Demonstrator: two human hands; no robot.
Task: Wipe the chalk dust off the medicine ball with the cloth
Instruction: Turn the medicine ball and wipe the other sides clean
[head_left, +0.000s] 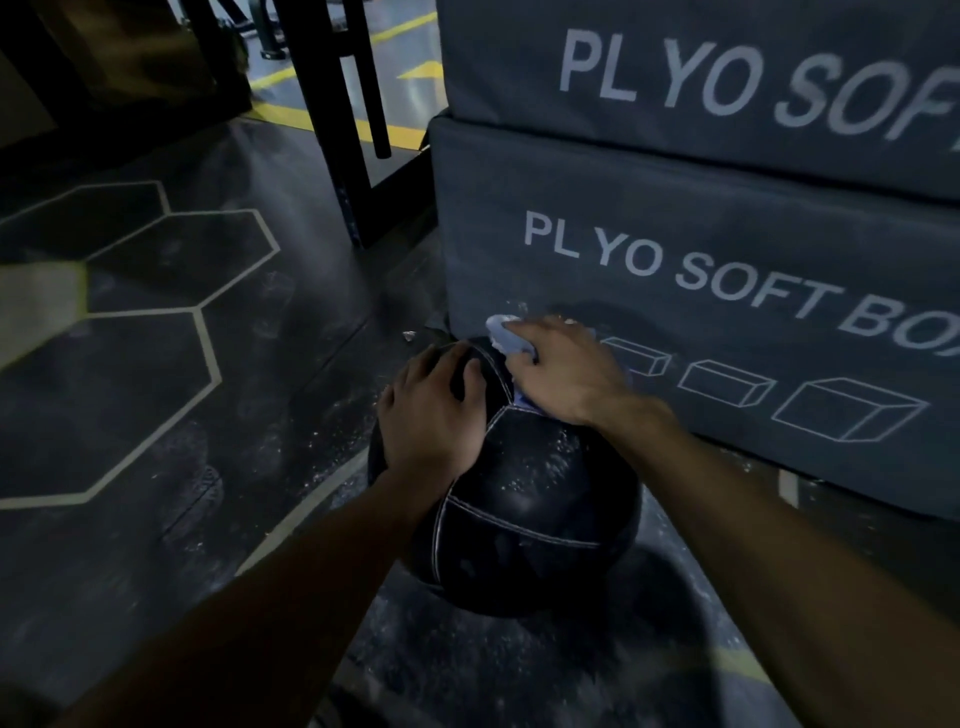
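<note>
On the dark gym floor (156, 395), close against the foot of the lower soft box, a black medicine ball (524, 499) is seen resting, its panels joined by pale stitched seams. White chalk specks are scattered over its upper right panel, and more dust is spread on the floor around it. The ball's far upper left side is covered by the left hand (431, 415), which is laid flat with the fingers spread and curved over the surface; nothing is gripped in it. A pale blue cloth (511, 340) is pressed against the top far side of the ball by the right hand (566, 374), whose fingers are closed over the bunched fabric, so that only a crumpled fold is left showing past the fingertips and a small edge under the palm. Both bare forearms are extended from the bottom edge of the view. Directly behind the ball, two grey boxes are stacked, the lower soft box (701, 291) being printed with "PL YO SOFT BO" and three box outlines, the upper soft box (701, 67) with similar lettering. Pale hexagon lines (208, 291) are marked on the floor to the left, and black frame legs (343, 130) are planted beyond.
</note>
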